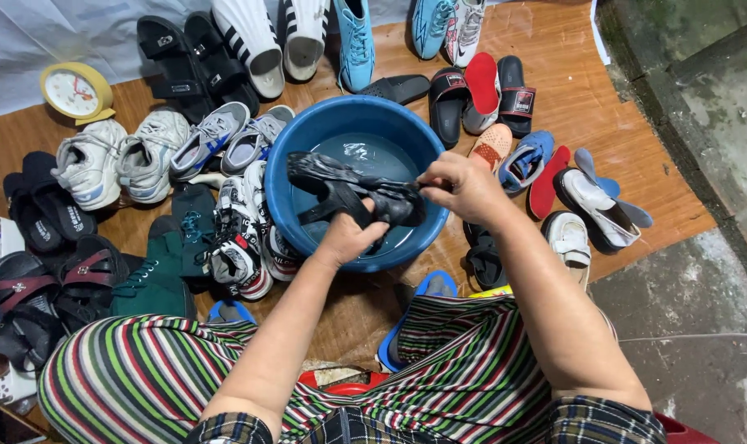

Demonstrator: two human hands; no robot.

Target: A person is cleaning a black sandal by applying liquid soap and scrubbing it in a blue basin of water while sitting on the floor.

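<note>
Here, wet black strappy sandal over round blue basin, both hands' fingers clamped on it

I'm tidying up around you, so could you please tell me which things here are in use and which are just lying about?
In use:
- wet black strappy sandal, held over the water
- round blue plastic basin
- left hand and right hand, both gripping the sandal

Lying about:
- yellow round clock
- pair of grey-white trainers
- dark green lace-up shoe
- red insole
</note>
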